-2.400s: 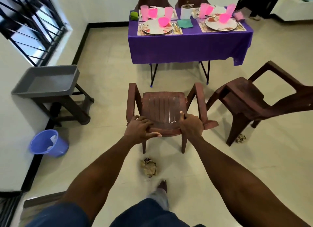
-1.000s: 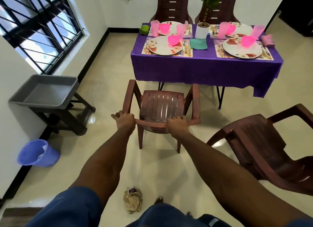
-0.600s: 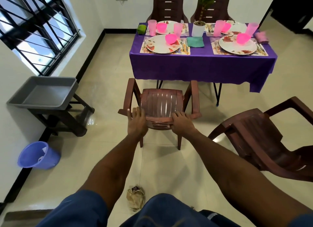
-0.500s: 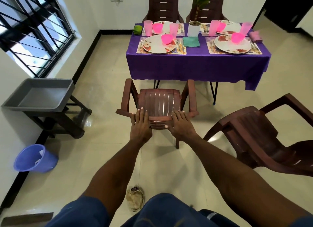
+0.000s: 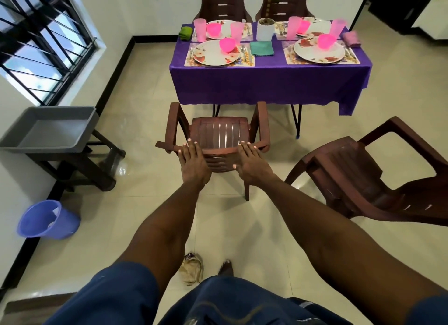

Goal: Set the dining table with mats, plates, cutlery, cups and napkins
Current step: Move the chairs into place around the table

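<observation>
A brown plastic chair (image 5: 219, 133) stands in front of the dining table (image 5: 269, 82), which has a purple cloth. My left hand (image 5: 194, 162) and my right hand (image 5: 252, 163) lie flat with straight fingers on the top of the chair's backrest. On the table are floral mats, white flowered plates (image 5: 214, 51), pink bowls (image 5: 227, 45), pink cups (image 5: 200, 30), cutlery, a teal napkin (image 5: 261, 48), a green napkin (image 5: 186, 32) and a purple napkin (image 5: 350, 39).
A second brown chair (image 5: 378, 176) stands to the right, turned aside. Two more chairs stand behind the table. A grey tub (image 5: 48, 130) sits on a dark stand at left, a blue bucket (image 5: 46, 220) below it. A crumpled paper (image 5: 191, 269) lies near my foot.
My hands went from gripping the chair's backrest to lying flat on it. The chair has moved forward toward the table.
</observation>
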